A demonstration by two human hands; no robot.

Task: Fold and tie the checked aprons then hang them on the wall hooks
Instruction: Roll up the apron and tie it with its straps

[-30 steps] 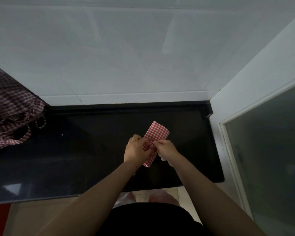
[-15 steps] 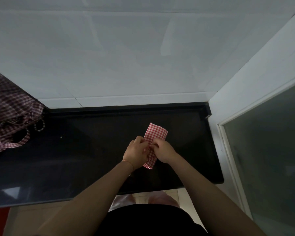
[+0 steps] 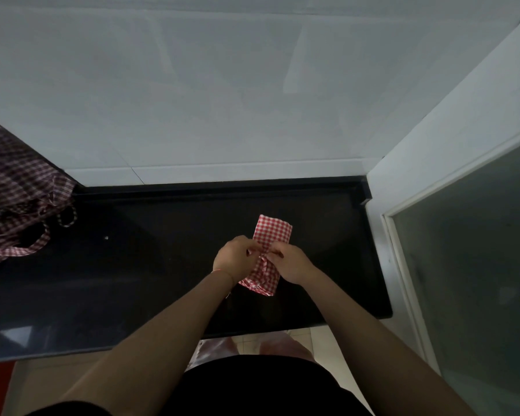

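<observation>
A small folded bundle of red-and-white checked apron cloth (image 3: 269, 253) is held just above the glossy black stone desk (image 3: 138, 265), towards its right end, with its long axis running from the near edge up towards the wall. The bundle is pinched at its narrowed middle from both sides: the left hand (image 3: 236, 258) grips it from the left with curled fingers (image 3: 246, 244), and the right hand (image 3: 285, 262) grips it from the right, its fingers (image 3: 275, 250) bent tightly around the cloth. The two hands nearly touch at the waist of the bundle. At the far left of the desk, a heap of darker checked aprons (image 3: 18, 205) is seen with their straps looping loosely. White wall tiles (image 3: 222, 100) rise behind the desk, and a frosted glass panel (image 3: 475, 265) stands at the right.
</observation>
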